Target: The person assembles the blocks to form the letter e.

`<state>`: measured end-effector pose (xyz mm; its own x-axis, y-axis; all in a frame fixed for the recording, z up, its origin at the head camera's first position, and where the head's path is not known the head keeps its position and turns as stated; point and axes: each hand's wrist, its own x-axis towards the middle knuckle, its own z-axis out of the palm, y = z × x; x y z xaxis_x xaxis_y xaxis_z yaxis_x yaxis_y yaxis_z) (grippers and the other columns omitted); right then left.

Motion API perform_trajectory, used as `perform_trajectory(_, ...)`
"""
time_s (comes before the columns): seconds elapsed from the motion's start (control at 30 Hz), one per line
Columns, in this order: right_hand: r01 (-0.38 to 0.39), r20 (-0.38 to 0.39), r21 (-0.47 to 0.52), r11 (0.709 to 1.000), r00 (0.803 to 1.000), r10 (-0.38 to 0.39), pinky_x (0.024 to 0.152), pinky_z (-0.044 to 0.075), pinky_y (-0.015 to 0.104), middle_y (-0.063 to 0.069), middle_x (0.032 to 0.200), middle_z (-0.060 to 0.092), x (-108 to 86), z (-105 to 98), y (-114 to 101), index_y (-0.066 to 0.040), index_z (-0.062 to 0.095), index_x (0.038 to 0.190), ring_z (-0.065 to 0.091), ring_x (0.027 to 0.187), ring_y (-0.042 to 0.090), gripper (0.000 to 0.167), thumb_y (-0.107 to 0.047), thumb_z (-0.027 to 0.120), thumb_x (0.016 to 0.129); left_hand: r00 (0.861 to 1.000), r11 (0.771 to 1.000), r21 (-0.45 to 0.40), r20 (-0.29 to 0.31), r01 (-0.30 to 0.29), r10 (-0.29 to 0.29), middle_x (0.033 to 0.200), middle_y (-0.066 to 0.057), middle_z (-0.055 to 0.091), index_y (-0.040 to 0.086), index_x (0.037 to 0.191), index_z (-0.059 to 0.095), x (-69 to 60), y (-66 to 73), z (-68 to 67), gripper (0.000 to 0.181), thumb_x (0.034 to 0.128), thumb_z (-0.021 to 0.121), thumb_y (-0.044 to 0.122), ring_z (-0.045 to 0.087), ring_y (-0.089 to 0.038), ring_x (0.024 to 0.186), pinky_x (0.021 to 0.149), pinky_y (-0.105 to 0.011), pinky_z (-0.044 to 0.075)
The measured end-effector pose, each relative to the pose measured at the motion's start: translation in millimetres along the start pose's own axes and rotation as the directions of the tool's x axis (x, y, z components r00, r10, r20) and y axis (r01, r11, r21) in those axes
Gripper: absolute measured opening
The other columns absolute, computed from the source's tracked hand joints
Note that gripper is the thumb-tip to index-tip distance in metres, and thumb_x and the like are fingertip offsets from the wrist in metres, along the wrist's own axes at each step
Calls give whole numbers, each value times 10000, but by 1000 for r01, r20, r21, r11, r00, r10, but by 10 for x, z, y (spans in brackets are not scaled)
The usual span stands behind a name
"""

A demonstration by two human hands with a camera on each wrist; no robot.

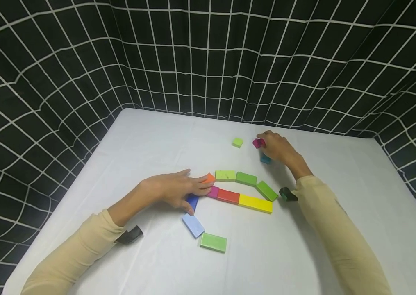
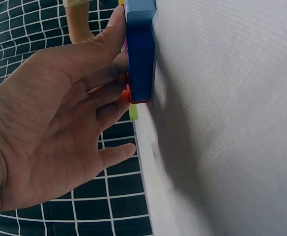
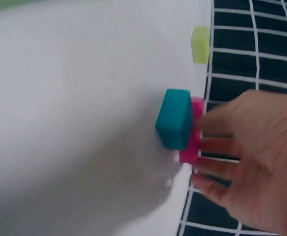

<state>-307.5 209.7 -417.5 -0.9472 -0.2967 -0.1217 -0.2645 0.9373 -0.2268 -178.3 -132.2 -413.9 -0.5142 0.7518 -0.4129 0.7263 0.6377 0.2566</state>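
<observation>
My left hand (image 1: 180, 188) rests over the bend of a block line, fingers spread and nearly straight. Its fingertips touch the orange block (image 1: 209, 178) and purple block (image 1: 213, 192). The thumb lies by the dark blue block (image 2: 141, 64), close to the light blue block (image 1: 193, 225). Farther back, my right hand (image 1: 277, 146) pinches a magenta block (image 1: 258, 143). A teal block (image 3: 175, 119) stands beside that block, partly covering it in the right wrist view. The hand partly hides the teal block in the head view.
A lime block (image 1: 237, 142) lies near the table's back edge. Red (image 1: 228, 196) and yellow (image 1: 255, 203) blocks continue the line; several green blocks (image 1: 246, 178) curve behind it. One green block (image 1: 213, 242) lies in front. Gridded black curtain (image 1: 208, 61) surrounds the white table (image 1: 148, 139).
</observation>
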Motion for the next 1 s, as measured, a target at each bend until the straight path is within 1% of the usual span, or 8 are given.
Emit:
perform_trajectory(0.1,-24,7,-46,999,1000,25,1162,431,667,285,1430,560,38,14,94,10,542,1475,549,1261,473,506,4,612,973,1000,1000,2,0,-4,4,1762,111,144,290,1648,276,7,8,-5,874,932,714,537,125,-144,1653,1357,-553,67)
perform_trajectory(0.2,-34,-35,-95,995,999,31,1114,451,670,302,1338,591,43,22,182,75,581,1403,560,1224,482,452,-11,646,964,1000,1000,-2,-4,-12,12,1763,104,153,288,1649,276,13,17,-5,874,935,715,532,130,-151,1653,1356,-558,69)
perform_trajectory(0.33,-34,-82,-89,995,996,27,1103,464,654,301,1279,593,-16,-12,232,138,598,1333,572,1191,474,432,-3,681,933,1000,1000,7,-3,-9,9,1763,94,162,283,1649,283,0,23,-13,870,936,718,527,145,-161,1652,1354,-565,75)
perform_trajectory(0.47,-28,-123,-97,995,992,16,1087,479,644,303,1258,609,-129,-83,227,132,611,1325,573,1162,474,427,48,688,914,1000,1000,13,-6,-16,16,1763,83,170,265,1648,292,-3,10,-19,863,941,719,518,141,-167,1653,1350,-582,83)
perform_trajectory(0.6,-11,-156,-101,995,988,-4,1052,494,633,293,1247,633,-247,-124,175,97,616,1353,583,1127,451,445,43,700,919,1000,1000,6,-3,-14,14,1763,79,172,255,1645,304,0,-6,1,864,938,724,519,130,-165,1656,1347,-595,84)
perform_trajectory(0.73,15,-182,-88,996,983,-31,1036,504,624,281,1215,656,-404,-188,69,64,627,1357,602,1091,434,462,21,723,906,1000,1000,2,-1,-8,8,1763,89,166,264,1645,302,-10,-11,17,869,933,724,529,126,-158,1656,1348,-591,83)
perform_trajectory(0.87,73,-207,-70,995,975,-86,973,535,602,259,1158,692,-599,-284,-59,49,671,1304,625,1028,414,453,28,759,860,1000,1000,3,-9,-18,18,1762,79,179,258,1645,304,-18,-5,9,867,935,726,522,137,-170,1656,1346,-596,89)
perform_trajectory(1.0,148,-194,-38,988,969,-153,911,597,558,218,1097,729,-812,-351,-216,35,715,1241,641,981,369,435,28,812,817,1000,1000,5,-12,-25,25,1761,67,188,251,1645,305,-22,1,3,862,940,725,513,141,-181,1656,1344,-600,92)
